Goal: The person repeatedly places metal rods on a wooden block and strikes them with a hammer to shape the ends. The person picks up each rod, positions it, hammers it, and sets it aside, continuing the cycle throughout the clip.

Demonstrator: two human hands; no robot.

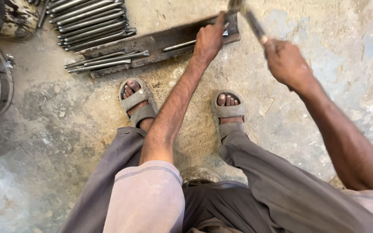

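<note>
From my remote view, a stack of grey steel rods lies top left, with a few more resting on the long dark iron bar on the concrete floor. My left hand pins a thin rod there, grip closed. My right hand clenches a blurred hammer, its head cut off. I judge the work partway through.

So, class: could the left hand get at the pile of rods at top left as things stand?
Probably yes. The left hand rests on a rod on the metal bar, and that bar runs straight toward the pile of rods. Nothing lies between them; the right hand, holding a tool, is off to the other side.
</note>
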